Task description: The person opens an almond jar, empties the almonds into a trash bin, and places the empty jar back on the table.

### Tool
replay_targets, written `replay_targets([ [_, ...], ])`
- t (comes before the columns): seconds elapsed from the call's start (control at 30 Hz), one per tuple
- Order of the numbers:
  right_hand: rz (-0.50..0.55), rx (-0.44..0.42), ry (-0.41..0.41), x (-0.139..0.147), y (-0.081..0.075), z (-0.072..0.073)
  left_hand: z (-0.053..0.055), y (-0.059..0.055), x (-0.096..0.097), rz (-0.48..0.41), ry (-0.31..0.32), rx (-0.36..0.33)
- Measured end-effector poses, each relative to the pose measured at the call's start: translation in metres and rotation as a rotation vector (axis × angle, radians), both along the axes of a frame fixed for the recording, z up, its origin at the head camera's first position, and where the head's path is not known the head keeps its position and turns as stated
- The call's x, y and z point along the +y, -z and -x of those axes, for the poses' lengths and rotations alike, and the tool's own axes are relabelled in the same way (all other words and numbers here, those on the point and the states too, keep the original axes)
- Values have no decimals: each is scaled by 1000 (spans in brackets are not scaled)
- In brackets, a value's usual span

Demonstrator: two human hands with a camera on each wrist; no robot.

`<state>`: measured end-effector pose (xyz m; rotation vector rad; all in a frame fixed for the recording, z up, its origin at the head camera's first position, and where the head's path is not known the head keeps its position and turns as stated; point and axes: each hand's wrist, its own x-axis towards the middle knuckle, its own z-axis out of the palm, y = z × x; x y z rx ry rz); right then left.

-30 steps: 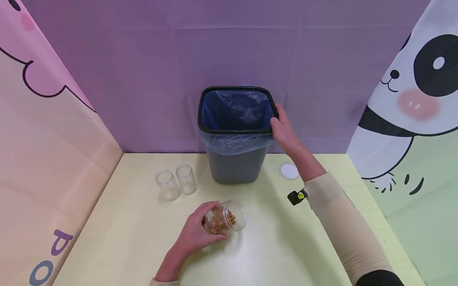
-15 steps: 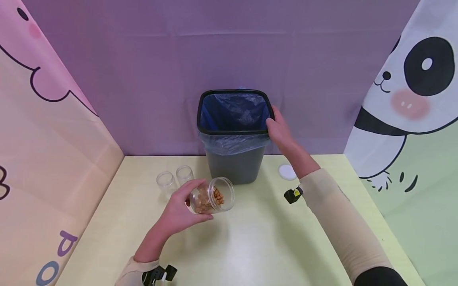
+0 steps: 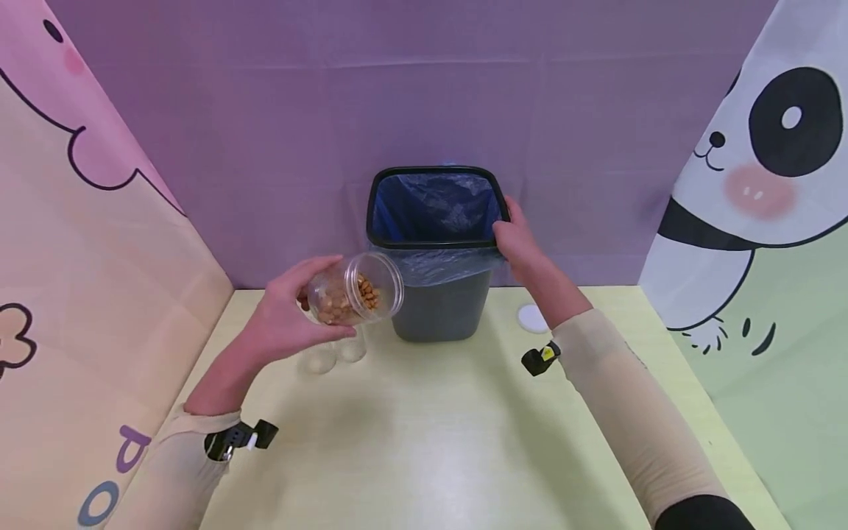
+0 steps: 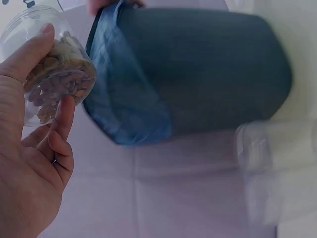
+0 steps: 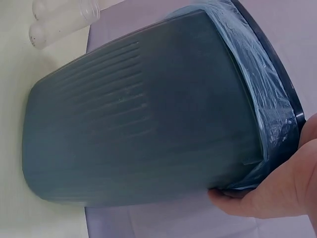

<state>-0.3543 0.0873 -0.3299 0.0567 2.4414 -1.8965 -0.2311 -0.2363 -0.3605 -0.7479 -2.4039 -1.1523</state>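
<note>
My left hand (image 3: 283, 313) grips a clear, lidless jar (image 3: 355, 289) part-filled with brown nuts. The jar is tipped on its side, its mouth facing right, beside the bin's left front and below the rim level in the head view. In the left wrist view the thumb and fingers wrap the jar (image 4: 59, 74), with nuts showing through its base. My right hand (image 3: 523, 239) holds the black rim of a grey trash bin (image 3: 437, 313) at its right side. A blue plastic liner (image 3: 433, 266) folds over that rim. Part of the right hand's fingers is hidden behind the rim.
Two clear empty jars (image 3: 334, 353) stand on the table left of the bin, partly hidden by the left hand. A white round lid (image 3: 532, 318) lies on the table (image 3: 424, 449) near the right forearm. A purple cloth wall (image 3: 265, 147) rises behind the bin.
My left hand has lifted the jar of nuts and carried it up and leftward, toward the bin's left side. The right hand keeps its hold on the bin's rim.
</note>
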Motion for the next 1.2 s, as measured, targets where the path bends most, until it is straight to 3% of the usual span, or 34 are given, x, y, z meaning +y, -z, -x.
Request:
replay_targets([
  [0.13, 19, -30, 12, 1, -2, 0, 0, -37, -4, 6, 4, 22],
  [0.23, 0, -52, 9, 2, -5, 0, 3, -58, -7, 38, -4, 53],
  [0.4, -7, -111, -68, 11, -8, 4, 13, -84, -9, 79, -14, 104],
  [0.53, 50, -183, -170, 26, -11, 8, 26, -97, -8, 89, -12, 78],
  [0.63, 65, -208, -239, 33, -13, 9, 42, -99, -12, 99, -22, 30],
  [0.8, 46, -193, -278, 36, -14, 8, 68, -94, -17, 129, -67, -52],
  [0.97, 34, -176, -270, 36, -14, 7, 84, -91, -16, 147, -85, -78],
  [1.2, -2, -160, -227, 31, -11, 5, 97, -85, -17, 164, -100, -121],
])
